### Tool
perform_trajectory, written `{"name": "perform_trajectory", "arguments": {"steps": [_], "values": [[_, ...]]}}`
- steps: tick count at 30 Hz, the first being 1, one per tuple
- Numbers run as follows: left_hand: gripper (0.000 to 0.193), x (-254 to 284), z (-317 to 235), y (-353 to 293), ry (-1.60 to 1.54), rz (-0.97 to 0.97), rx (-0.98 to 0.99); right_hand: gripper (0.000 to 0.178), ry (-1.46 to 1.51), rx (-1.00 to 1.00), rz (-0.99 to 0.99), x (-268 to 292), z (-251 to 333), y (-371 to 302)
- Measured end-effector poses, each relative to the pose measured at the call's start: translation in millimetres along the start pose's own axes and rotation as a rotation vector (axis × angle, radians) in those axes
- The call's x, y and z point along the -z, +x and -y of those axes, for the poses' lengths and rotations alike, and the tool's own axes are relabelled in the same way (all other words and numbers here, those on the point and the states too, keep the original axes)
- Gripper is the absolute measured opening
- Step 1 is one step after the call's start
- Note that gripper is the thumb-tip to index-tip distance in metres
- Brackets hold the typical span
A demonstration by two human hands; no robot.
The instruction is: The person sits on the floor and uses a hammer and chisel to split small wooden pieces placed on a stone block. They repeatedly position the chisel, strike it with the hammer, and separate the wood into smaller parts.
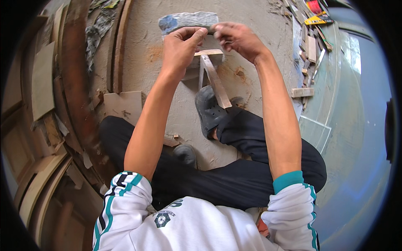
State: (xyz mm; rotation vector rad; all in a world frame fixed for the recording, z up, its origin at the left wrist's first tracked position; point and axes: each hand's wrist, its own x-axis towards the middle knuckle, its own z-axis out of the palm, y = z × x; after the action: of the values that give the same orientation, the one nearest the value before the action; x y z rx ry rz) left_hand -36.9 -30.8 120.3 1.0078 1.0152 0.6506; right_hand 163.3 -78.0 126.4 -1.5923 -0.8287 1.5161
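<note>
My left hand (183, 48) is raised in front of me, thumb and forefinger pinched together. Whatever sits in that pinch is too small to make out. Close beside it, my right hand (240, 39) has its fingers curled together and slightly blurred; any thing in them is hidden. Just beyond both hands a rough grey stone block (194, 19) with a blue patch lies on the floor. Below the hands are a short wooden block (210, 52) and a narrow wooden strip (215, 81), which slants from it toward my shoe (206, 109).
Long planks and boards (44, 81) lean along the left. Wood offcuts (311, 49) are piled at the right, with a yellow-handled saw (319, 20) and a red spool (313, 6) at the far end. A glass sheet (316, 131) lies right of my knee.
</note>
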Motion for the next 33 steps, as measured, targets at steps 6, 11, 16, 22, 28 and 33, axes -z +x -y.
{"name": "perform_trajectory", "arguments": {"steps": [6, 11, 16, 22, 28, 33], "values": [[0.033, -14.6, 35.8, 16.1, 0.258, 0.043, -0.099, 0.028, -0.447, -0.466, -0.607, 82.7, -155.1, -51.8], [0.031, -6.7, 62.0, 29.3, 0.393, 0.127, -0.182, 0.046, -1.056, -0.919, 0.502, 31.2, -256.1, -97.6], [0.030, 5.3, 66.2, 27.5, 0.602, 0.213, -0.206, 0.047, -1.064, -1.165, 0.119, -6.0, -252.2, -106.8], [0.030, 0.4, 72.5, 24.5, 0.632, 0.280, -0.221, 0.051, -0.755, -1.117, -0.109, 5.9, -279.4, -123.5], [0.029, 3.2, 76.5, 25.2, 0.625, 0.283, -0.229, 0.042, -0.627, -0.975, -0.629, -38.8, -261.3, -133.8], [0.031, 5.2, 74.6, 25.5, 0.622, 0.326, -0.242, 0.048, -0.614, -0.753, -0.658, -29.7, -249.6, -124.0]]}}
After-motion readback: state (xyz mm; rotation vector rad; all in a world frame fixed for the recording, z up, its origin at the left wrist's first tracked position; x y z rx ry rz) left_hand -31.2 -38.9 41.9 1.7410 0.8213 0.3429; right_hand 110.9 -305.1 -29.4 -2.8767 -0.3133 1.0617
